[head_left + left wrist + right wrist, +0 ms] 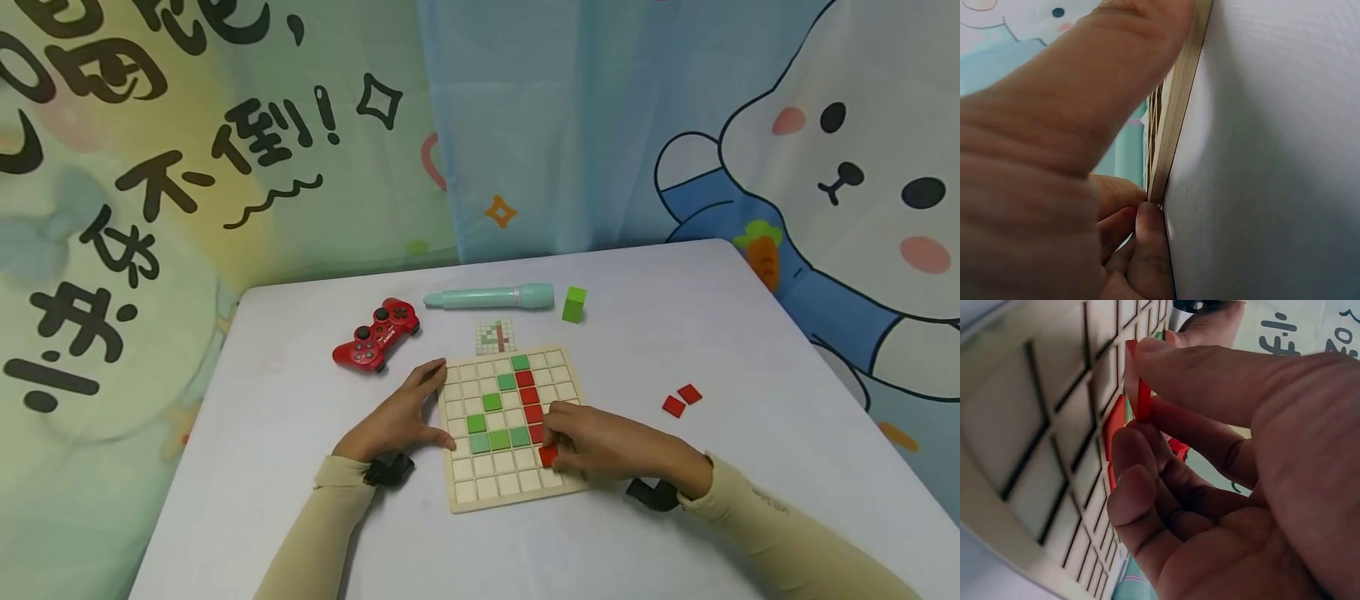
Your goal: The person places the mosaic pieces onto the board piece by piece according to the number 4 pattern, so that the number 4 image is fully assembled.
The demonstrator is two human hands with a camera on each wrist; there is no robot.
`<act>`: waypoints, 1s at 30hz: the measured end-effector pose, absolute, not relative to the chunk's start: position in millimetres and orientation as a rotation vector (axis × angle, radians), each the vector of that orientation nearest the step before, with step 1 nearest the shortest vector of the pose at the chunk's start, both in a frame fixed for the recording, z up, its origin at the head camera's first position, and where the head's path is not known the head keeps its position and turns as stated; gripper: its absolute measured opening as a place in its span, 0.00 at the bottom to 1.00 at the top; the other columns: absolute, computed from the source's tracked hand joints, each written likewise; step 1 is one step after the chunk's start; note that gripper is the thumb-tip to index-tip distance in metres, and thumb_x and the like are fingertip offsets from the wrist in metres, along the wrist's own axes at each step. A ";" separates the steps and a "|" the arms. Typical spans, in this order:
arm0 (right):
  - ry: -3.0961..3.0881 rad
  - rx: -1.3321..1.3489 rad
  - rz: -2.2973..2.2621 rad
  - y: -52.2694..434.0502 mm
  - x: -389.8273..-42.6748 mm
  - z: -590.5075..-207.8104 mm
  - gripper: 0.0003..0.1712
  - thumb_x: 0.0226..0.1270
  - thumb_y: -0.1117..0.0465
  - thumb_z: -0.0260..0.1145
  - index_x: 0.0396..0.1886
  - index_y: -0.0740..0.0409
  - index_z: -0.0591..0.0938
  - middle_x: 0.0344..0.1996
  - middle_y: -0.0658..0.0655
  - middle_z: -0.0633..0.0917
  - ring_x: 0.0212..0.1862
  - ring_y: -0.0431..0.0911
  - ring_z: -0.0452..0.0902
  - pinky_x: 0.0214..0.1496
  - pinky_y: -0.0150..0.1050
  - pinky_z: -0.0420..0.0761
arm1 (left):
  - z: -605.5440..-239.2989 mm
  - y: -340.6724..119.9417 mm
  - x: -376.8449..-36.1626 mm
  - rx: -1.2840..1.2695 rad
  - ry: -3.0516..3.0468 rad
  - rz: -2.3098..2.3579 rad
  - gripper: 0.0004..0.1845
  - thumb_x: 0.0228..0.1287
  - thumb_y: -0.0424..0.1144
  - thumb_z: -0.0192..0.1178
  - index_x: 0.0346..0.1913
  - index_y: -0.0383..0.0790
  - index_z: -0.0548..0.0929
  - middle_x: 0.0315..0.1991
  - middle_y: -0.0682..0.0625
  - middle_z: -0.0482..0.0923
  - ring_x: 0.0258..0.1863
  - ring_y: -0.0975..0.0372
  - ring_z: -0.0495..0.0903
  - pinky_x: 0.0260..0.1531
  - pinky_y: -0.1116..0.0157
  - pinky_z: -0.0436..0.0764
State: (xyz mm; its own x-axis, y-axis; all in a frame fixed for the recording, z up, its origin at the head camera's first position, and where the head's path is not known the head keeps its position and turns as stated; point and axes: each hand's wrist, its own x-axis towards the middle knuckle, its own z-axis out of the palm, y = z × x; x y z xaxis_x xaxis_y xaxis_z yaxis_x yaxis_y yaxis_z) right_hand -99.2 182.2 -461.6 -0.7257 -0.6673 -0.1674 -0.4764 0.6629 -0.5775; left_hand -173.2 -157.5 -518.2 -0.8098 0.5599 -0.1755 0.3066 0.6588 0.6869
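Note:
A square wooden grid board (pixel 457 492) lies on the table with green and red tiles in some of its cells. My left hand (pixel 397 421) rests along the board's left edge, thumb at the rim and fingers by the far corner. In the left wrist view the thumb (pixel 1104 75) lies across the board's side. My right hand (pixel 600 437) is over the lower right of the board, pinching a red square tile (pixel 1143 400) between thumb and fingertips. That tile stands tilted at the grid, just below a column of red tiles (pixel 529 396).
Two loose red tiles (pixel 673 406) lie to the right. Beyond the board are a small pattern card (pixel 486 340), a mint-coloured pen (pixel 480 297) and stacked green pieces (pixel 573 306). A red game controller (pixel 377 335) sits at the back left.

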 end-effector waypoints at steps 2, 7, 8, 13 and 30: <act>2.520 -0.909 -0.715 183.5 -97.5 -464.8 0.07 0.70 0.61 0.75 0.40 0.48 0.83 0.38 0.45 0.78 0.38 0.35 0.71 0.41 0.29 0.76 | -517.2 -156.8 -172.6 0.676 2.507 0.933 0.69 0.47 0.52 0.87 0.87 0.42 0.53 0.89 0.49 0.47 0.88 0.51 0.50 0.83 0.49 0.63; 2.530 -0.915 -0.748 182.7 -95.2 -473.1 0.08 0.70 0.61 0.75 0.38 0.48 0.81 0.38 0.45 0.77 0.37 0.34 0.69 0.41 0.28 0.75 | -515.2 -155.5 -172.1 0.686 2.509 0.933 0.68 0.47 0.51 0.87 0.86 0.41 0.53 0.88 0.49 0.47 0.88 0.50 0.50 0.83 0.48 0.63; 2.530 -0.914 -0.756 182.0 -95.0 -474.4 0.09 0.70 0.61 0.75 0.38 0.49 0.81 0.37 0.45 0.76 0.37 0.34 0.69 0.41 0.28 0.75 | -515.2 -155.5 -172.1 0.689 2.510 0.932 0.68 0.47 0.52 0.87 0.86 0.41 0.53 0.89 0.49 0.47 0.88 0.50 0.50 0.83 0.48 0.63; 2.537 -0.880 -0.764 178.4 -96.1 -477.1 0.10 0.70 0.60 0.76 0.36 0.49 0.80 0.36 0.45 0.76 0.36 0.34 0.69 0.40 0.28 0.75 | -517.4 -156.4 -171.9 0.685 2.526 0.917 0.68 0.47 0.51 0.87 0.86 0.41 0.54 0.88 0.49 0.47 0.88 0.50 0.50 0.83 0.49 0.63; 2.790 -0.721 -0.903 233.0 -81.3 -467.0 0.12 0.77 0.55 0.70 0.56 0.50 0.84 0.41 0.41 0.80 0.41 0.32 0.73 0.41 0.30 0.79 | -517.9 -155.2 -169.3 0.676 2.540 0.915 0.68 0.47 0.50 0.87 0.86 0.42 0.55 0.88 0.49 0.49 0.87 0.50 0.52 0.83 0.48 0.64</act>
State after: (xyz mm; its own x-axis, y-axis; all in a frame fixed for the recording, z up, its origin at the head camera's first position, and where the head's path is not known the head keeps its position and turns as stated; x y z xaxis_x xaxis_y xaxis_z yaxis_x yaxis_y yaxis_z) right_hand -81.3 233.0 -467.0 -0.8791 -0.4756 0.0304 -0.4032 0.7082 -0.5795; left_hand -169.3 -155.2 -517.9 -0.8223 0.5443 -0.1657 0.3137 0.6767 0.6661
